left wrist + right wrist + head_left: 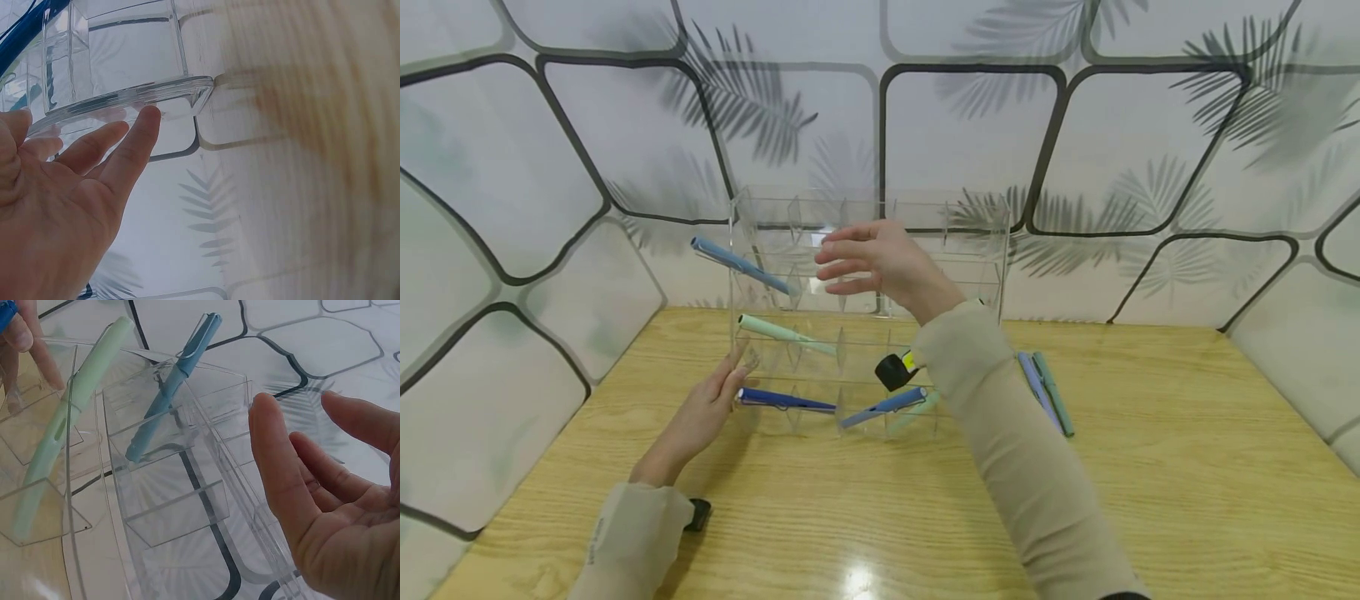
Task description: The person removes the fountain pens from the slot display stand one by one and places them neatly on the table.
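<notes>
A clear tiered pen rack [867, 371] with small compartments stands on the table. My left hand [703, 412] holds its left side; in the left wrist view the fingertips [149, 119] touch the edge of the clear panel. Before the upper tiers my right hand [883, 262] is raised with fingers spread and nothing in them. A light blue pen [741, 265] leans out leftward from an upper compartment. Below it lies a pale green pen [786, 333]. The bottom tier holds a dark blue pen [786, 401], a mid-blue pen [883, 407] and another pale green pen [916, 412].
Right of the rack, a lavender pen [1039, 392] and a dark green pen [1053, 394] lie side by side on the wooden table [1172, 467]. A patterned wall [970, 150] rises behind. Black wrist devices [893, 372] show at both cuffs.
</notes>
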`<state>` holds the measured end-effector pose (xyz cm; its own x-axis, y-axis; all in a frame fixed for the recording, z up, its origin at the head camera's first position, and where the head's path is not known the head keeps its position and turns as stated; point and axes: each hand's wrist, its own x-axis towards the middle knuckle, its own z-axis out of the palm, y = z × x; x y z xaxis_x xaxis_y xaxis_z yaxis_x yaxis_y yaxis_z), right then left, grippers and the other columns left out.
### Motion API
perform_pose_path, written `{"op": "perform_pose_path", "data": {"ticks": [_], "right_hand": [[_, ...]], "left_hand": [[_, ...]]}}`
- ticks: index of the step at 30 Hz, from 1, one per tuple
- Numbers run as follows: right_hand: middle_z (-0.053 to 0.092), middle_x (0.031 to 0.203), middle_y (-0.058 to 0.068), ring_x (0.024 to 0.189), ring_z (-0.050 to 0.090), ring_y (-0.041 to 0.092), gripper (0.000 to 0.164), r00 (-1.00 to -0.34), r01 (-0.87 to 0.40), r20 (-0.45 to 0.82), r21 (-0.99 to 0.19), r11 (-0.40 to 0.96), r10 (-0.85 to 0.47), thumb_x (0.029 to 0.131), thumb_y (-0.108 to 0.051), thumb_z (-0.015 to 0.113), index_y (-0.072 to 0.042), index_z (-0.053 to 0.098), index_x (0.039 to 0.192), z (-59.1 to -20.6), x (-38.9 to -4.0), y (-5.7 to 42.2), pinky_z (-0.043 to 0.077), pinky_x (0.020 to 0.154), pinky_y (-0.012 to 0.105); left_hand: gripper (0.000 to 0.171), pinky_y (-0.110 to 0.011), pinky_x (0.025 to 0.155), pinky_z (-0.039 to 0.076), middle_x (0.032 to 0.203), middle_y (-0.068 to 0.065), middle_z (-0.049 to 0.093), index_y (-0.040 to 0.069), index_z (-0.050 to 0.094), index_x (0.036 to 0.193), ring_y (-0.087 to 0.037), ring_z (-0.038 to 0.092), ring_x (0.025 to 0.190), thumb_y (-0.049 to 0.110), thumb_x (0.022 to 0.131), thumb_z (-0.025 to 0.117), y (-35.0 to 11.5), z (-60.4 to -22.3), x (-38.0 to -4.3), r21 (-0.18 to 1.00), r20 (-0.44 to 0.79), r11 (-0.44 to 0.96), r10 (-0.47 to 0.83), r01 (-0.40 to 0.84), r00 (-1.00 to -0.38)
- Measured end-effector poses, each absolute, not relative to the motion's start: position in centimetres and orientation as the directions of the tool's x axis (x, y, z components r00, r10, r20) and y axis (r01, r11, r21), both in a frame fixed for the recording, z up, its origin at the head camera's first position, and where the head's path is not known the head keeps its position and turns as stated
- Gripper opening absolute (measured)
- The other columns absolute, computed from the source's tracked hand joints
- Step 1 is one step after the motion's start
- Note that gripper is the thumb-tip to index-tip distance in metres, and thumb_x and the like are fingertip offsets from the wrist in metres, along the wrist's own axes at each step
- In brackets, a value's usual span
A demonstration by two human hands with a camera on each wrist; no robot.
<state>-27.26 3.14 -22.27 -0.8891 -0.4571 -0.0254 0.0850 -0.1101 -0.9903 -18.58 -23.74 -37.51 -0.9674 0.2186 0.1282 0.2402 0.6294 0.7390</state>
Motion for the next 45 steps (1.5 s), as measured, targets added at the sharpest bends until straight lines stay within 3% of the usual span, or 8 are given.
{"op": "perform_pose_path", "data": {"ticks": [8,23,36,45], "right_hand": [[0.067,0.122,0.023,0.103,0.068,0.034,0.038,-0.88,0.067,-0.01,-0.992,-0.104,-0.474,0.1,-0.005,0.064,0.007,0.057,0.135,-22.1,-27.5,1.0,0.058,0.082,0.042],[0.061,0.132,0.026,0.111,0.065,0.036,0.036,-0.865,0.037,0.023,-0.993,-0.11,-0.501,0.101,-0.003,0.062,0.011,0.057,0.134,-22.1,-28.0,-2.1,0.058,0.083,0.04],[0.067,0.116,0.015,0.103,0.069,0.029,0.029,-0.883,0.065,-0.025,-0.995,-0.071,-0.469,0.1,-0.001,0.064,0.009,0.062,0.127,-21.9,-28.9,-4.3,0.059,0.078,0.037],[0.062,0.12,0.015,0.101,0.065,0.024,0.031,-0.881,0.039,-0.027,-0.999,-0.016,-0.473,0.099,0.001,0.064,0.008,0.062,0.129,-22.0,-28.8,-5.6,0.058,0.076,0.033]], "left_hand": [[0.056,-0.043,0.071,0.042,0.13,-0.034,0.06,0.006,0.009,0.164,-0.026,0.047,0.075,0.025,0.115,0.029,-23.8,-37.4,-18.5,0.74,0.134,0.626,0.219,0.245,-0.966],[0.056,-0.041,0.068,0.04,0.131,-0.034,0.059,0.007,0.011,0.164,-0.025,0.045,0.074,0.025,0.114,0.03,-23.7,-37.6,-18.6,0.754,0.139,0.61,0.213,0.243,-0.967],[0.055,-0.042,0.07,0.042,0.128,-0.033,0.062,0.004,0.014,0.163,-0.026,0.049,0.075,0.025,0.114,0.031,-23.8,-37.7,-18.6,0.741,0.147,0.626,0.2,0.242,-0.969],[0.056,-0.042,0.072,0.043,0.135,-0.032,0.058,0.007,0.012,0.164,-0.027,0.051,0.078,0.026,0.114,0.03,-23.7,-37.6,-18.6,0.744,0.132,0.626,0.203,0.232,-0.97]]}}
